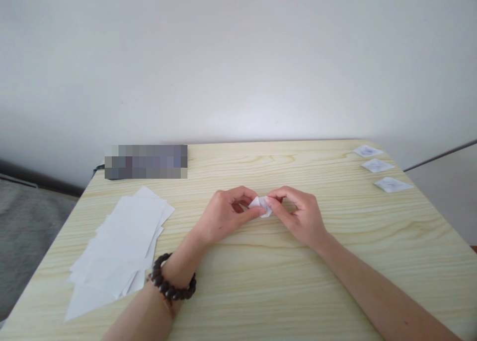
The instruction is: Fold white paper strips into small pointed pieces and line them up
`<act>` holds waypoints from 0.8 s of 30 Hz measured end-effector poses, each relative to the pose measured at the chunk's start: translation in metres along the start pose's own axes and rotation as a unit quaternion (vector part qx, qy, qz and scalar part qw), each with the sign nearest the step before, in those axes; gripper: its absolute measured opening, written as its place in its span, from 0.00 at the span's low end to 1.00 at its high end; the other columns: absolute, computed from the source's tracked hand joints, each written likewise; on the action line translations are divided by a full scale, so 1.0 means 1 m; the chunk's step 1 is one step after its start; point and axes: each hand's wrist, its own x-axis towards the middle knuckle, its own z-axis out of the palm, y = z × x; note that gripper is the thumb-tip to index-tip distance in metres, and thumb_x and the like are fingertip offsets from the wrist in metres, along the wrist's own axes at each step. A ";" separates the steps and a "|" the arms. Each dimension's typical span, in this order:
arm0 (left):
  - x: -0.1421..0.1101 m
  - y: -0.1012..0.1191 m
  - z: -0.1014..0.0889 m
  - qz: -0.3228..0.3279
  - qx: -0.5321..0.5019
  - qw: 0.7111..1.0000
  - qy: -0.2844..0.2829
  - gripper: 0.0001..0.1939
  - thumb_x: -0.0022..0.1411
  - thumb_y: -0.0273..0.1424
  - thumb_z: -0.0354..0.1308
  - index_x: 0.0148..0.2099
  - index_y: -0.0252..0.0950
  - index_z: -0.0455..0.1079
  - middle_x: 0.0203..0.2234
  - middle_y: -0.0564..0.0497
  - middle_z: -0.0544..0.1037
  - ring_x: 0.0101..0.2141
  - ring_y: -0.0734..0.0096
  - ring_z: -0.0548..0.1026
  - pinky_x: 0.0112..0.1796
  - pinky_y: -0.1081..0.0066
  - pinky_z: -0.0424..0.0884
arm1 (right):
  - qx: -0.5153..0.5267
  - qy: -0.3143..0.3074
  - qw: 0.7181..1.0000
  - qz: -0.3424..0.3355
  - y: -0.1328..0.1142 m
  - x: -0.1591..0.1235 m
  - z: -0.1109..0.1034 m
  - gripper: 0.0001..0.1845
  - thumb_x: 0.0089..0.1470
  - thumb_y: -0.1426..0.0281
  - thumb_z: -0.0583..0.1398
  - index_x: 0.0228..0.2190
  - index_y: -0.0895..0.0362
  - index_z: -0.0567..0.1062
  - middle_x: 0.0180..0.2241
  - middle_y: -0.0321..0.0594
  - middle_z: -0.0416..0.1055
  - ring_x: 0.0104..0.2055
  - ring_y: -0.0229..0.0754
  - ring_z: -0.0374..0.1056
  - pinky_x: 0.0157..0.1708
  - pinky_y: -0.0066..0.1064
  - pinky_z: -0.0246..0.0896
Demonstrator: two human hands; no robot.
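Your bare left hand (pixel 227 213) and bare right hand (pixel 302 213) both pinch one small white folded-paper piece (pixel 262 203) between them, over the middle of the pale wood-grain table (pixel 268 281); an uneven tug from either could tear it or skew its creases. You have three white diamond-shaped paper folds (pixel 393 184) at far right, and one pile of white paper sheets (pixel 126 232) at left, too overlapped to count

on my remote feed this reads as a room in a home, though i can't be certain. i see a plain white wall (pixel 238 58) right behind a light wood-grain table (pixel 238 281), and beside it, low on the left, a soft-looking grey surface (pixel 30 241); bedding or carpet, i can't tell which.
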 end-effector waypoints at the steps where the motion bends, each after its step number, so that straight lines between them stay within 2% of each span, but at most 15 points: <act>1: 0.000 0.000 0.000 0.001 0.013 1.000 0.004 0.13 0.54 0.38 0.65 0.35 0.32 0.74 0.26 0.51 0.78 0.24 0.76 0.71 0.26 0.77 0.66 | 0.002 -0.001 1.000 0.001 0.000 0.000 0.000 0.04 0.55 0.72 0.60 0.29 0.55 0.74 0.25 0.35 0.75 0.26 0.35 0.70 0.27 0.24 0.65; 6: 0.000 -0.002 0.001 0.008 0.027 1.000 0.007 0.13 0.57 0.39 0.63 0.35 0.33 0.72 0.24 0.53 0.76 0.22 0.78 0.68 0.24 0.77 0.63 | 0.008 -0.032 0.999 0.006 0.000 0.000 0.000 0.03 0.55 0.71 0.59 0.31 0.56 0.75 0.26 0.36 0.75 0.27 0.35 0.70 0.29 0.25 0.67; 12: 0.001 -0.002 -0.003 0.023 -0.033 0.999 0.012 0.12 0.58 0.37 0.62 0.36 0.32 0.70 0.25 0.52 0.74 0.23 0.77 0.68 0.25 0.76 0.64 | 0.027 -0.087 0.996 0.006 0.000 0.000 -0.002 0.04 0.53 0.70 0.61 0.34 0.57 0.73 0.27 0.36 0.75 0.27 0.35 0.70 0.29 0.24 0.66; 18: 0.001 -0.002 -0.002 0.019 -0.041 0.999 0.010 0.11 0.57 0.36 0.62 0.34 0.32 0.70 0.21 0.54 0.71 0.22 0.78 0.66 0.23 0.77 0.61 | 0.068 -0.111 0.989 0.073 0.001 -0.001 0.000 0.04 0.54 0.68 0.62 0.30 0.56 0.74 0.24 0.34 0.74 0.24 0.34 0.69 0.25 0.23 0.64; 21: 0.000 -0.001 -0.002 0.016 -0.033 0.999 0.012 0.13 0.57 0.38 0.63 0.34 0.32 0.71 0.24 0.52 0.73 0.23 0.77 0.68 0.24 0.77 0.63 | 0.084 -0.110 0.985 0.105 0.003 -0.002 0.000 0.05 0.53 0.67 0.62 0.29 0.56 0.75 0.23 0.34 0.74 0.23 0.35 0.68 0.23 0.24 0.63; 24: 0.000 0.000 -0.001 0.020 -0.025 0.999 0.014 0.14 0.57 0.39 0.62 0.39 0.32 0.72 0.28 0.50 0.76 0.27 0.74 0.71 0.26 0.76 0.67 | 0.109 -0.084 0.981 0.137 0.004 -0.001 0.001 0.06 0.52 0.66 0.63 0.29 0.56 0.75 0.22 0.35 0.74 0.23 0.35 0.69 0.22 0.24 0.63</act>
